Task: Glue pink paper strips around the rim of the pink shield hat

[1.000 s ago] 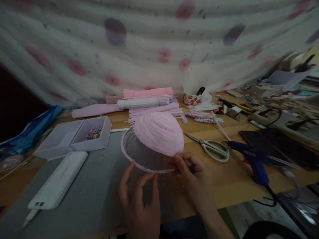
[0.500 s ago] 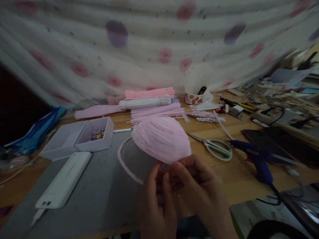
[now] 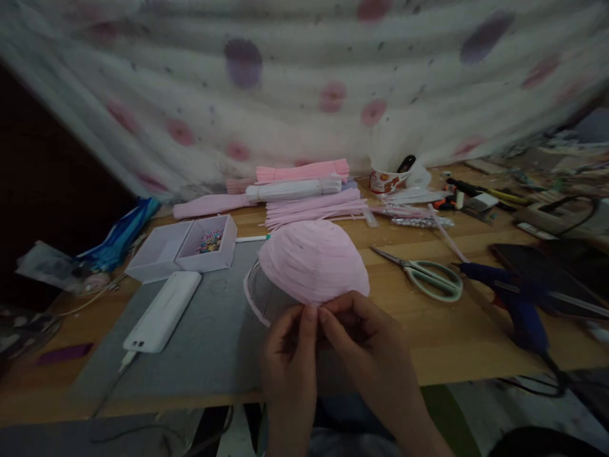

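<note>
Since the first frame, the left hand (image 3: 290, 374) has come off the near side of the thin pink hoop (image 3: 248, 298) and closed in beside the right hand (image 3: 375, 355), so the two thumbs sit almost tip to tip. Each hand's grip is narrow, pinching the near edge of the ribbed pink shell (image 3: 314, 260); whether the hoop's end lies between the fingers too is hidden. Held above the table (image 3: 428, 343), the shell bulges away from the hands, and the hoop curves out at its left.

Left of them, a white power bank (image 3: 164, 311) with a cable lies on a grey mat (image 3: 214, 355), just before an open box (image 3: 207, 259) holding coloured beads (image 3: 210, 241). Scissors (image 3: 435, 279) lie right of the shell, with a blue glue gun (image 3: 528, 314) farther right. Beyond the shell are pink strips (image 3: 316, 208), a white bundle (image 3: 295, 189) and a printed cup (image 3: 385, 184), before a spotted curtain (image 3: 295, 127).
</note>
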Tool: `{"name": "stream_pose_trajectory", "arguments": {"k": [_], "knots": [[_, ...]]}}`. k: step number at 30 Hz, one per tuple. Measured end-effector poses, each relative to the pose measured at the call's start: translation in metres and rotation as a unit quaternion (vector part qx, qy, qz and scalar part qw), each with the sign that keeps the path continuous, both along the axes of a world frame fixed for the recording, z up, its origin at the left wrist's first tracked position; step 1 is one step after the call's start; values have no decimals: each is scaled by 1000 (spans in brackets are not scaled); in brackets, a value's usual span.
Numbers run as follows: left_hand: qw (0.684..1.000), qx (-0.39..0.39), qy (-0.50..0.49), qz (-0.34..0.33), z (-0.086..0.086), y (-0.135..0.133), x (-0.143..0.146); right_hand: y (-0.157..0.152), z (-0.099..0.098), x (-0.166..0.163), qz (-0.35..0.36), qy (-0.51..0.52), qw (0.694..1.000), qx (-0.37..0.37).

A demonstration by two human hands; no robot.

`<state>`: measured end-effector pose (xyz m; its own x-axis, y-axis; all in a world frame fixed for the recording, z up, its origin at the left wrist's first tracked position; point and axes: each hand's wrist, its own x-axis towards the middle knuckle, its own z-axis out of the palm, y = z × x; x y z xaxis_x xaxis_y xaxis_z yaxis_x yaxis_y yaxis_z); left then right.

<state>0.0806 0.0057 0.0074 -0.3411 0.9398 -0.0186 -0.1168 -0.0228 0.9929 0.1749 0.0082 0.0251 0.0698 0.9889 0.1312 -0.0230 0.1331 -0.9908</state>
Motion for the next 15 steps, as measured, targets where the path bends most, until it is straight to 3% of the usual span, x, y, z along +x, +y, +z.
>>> {"name": "stream_pose_trajectory", "arguments": {"k": [7,10,12,15], "knots": [[996,-25,-82,7,-13,0,4,-8,-2,11,55,-63,996,12],[996,-34,-85,-5,-14,-3,8,-21,-5,26,31,-85,996,10],[996,-37,-81,-16,-13,-4,10,-33,-9,42,-43,-104,994,2],[995,-42,-90,-19,-10,-5,12,-50,-23,79,-255,-157,954,-9]]}}
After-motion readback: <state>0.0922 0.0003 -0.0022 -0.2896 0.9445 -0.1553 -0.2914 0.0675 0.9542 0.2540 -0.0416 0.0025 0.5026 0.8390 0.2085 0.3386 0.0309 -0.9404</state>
